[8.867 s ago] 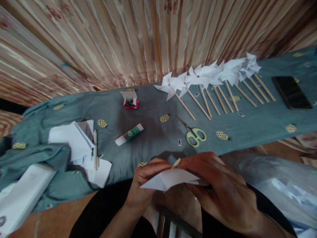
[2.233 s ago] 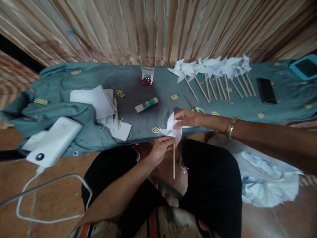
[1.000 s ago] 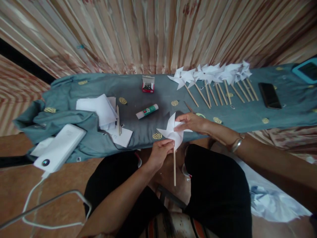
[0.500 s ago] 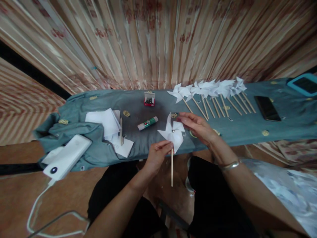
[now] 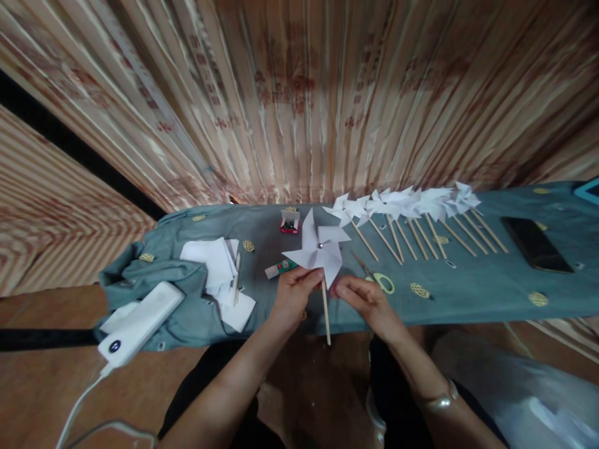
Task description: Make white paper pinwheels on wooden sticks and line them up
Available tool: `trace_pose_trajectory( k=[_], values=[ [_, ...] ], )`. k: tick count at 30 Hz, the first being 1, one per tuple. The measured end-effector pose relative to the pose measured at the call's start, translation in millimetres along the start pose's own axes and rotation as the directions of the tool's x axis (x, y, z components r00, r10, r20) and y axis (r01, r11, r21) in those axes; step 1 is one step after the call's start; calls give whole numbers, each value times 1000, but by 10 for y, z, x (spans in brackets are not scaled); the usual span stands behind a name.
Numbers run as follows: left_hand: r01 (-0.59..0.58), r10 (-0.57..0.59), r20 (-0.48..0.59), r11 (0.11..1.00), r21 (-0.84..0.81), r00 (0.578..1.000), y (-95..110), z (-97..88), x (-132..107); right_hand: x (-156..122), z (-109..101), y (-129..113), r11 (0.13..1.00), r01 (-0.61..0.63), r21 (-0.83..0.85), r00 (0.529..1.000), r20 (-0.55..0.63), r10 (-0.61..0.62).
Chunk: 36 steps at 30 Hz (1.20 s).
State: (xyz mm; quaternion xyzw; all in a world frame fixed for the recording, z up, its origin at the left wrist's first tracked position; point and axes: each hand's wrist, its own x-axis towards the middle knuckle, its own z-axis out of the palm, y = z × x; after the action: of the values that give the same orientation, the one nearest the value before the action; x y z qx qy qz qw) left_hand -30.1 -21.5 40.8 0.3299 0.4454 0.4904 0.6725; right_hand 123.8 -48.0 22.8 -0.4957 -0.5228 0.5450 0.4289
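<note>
A white paper pinwheel on a wooden stick stands upright in front of me. My left hand pinches the stick just below the paper head. My right hand is close beside the stick on the right, its fingertips drawn together near the lowest blade; what they hold, if anything, I cannot make out. Behind, a row of several finished pinwheels lies on the blue-grey cloth.
On the cloth lie green-handled scissors, a glue stick, a small red box, loose white paper with a stick, a black phone and a white power bank with a cable.
The pinwheel has been raised and held upright. My right hand has dropped from the upper right blade to below the paper, beside the stick. The view has tilted upward.
</note>
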Motion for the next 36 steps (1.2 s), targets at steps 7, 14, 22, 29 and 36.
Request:
trace_pose_trajectory(
  k=[7,14,22,29,36],
  values=[
    [-22,24,-48,998,59,999,-88,11,139,-17,72,83,997,-47,-68,986,157,57],
    [44,-43,-21,998,33,999,-179,4,71,25,33,116,995,-98,31,992,88,95],
    [107,-105,-57,994,32,993,-282,-91,-6,64,25,149,990,-126,62,988,94,120],
    [125,-126,-75,992,-15,989,-312,-61,15,92,41,131,996,-76,39,991,116,71],
    [133,-128,-92,990,56,988,-283,-74,27,218,-334,93,998,-66,-16,993,-97,64]
  ],
)
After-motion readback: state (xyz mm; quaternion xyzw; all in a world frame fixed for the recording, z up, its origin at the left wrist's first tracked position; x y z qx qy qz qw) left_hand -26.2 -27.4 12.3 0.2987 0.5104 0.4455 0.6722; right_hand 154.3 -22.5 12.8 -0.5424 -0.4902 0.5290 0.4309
